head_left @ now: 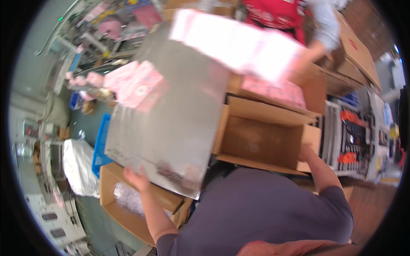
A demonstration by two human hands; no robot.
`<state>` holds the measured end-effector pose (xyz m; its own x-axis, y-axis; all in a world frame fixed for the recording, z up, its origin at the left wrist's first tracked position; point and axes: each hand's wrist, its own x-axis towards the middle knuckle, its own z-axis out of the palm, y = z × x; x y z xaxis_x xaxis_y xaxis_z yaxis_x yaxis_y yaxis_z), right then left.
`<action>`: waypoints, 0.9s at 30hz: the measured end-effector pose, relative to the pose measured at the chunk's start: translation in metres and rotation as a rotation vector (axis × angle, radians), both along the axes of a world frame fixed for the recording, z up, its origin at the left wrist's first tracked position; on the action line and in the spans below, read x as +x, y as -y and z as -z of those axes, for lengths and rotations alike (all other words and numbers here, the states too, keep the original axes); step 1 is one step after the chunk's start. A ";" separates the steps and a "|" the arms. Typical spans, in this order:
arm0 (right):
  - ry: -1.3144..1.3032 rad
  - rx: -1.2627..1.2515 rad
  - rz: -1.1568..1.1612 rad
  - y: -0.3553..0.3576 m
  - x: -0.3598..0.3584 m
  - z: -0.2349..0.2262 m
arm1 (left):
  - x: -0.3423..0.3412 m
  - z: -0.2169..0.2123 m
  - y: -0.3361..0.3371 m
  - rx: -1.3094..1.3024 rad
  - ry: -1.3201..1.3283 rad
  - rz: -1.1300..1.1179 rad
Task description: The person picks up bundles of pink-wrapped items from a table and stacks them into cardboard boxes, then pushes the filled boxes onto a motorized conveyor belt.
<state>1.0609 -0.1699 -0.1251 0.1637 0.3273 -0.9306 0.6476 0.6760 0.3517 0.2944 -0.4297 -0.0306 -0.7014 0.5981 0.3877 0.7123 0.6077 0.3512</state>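
Dark-grey cloth shirt nearest | left hand spread at near edge of flat grey metal tabletop, contact unclear | right hand pinching right flap of open rectangular brown cardboard carton beside tabletop | likely step: steadying carton; needed next: flap clear of opening

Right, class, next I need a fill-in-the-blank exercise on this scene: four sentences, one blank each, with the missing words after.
1. The person's ____ hand is at a flap of a cardboard box.
2. Their ____ hand is closer to the box holding clear plastic.
3. The packs resting on the metal table are ____.
4. The plastic bin beside the table is ____.

Missing words: right; left; pink; blue.
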 end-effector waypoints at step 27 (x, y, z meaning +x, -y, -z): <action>-1.550 0.375 0.949 -0.172 -0.641 -0.133 | -0.245 -0.076 -0.393 0.173 -0.163 -0.055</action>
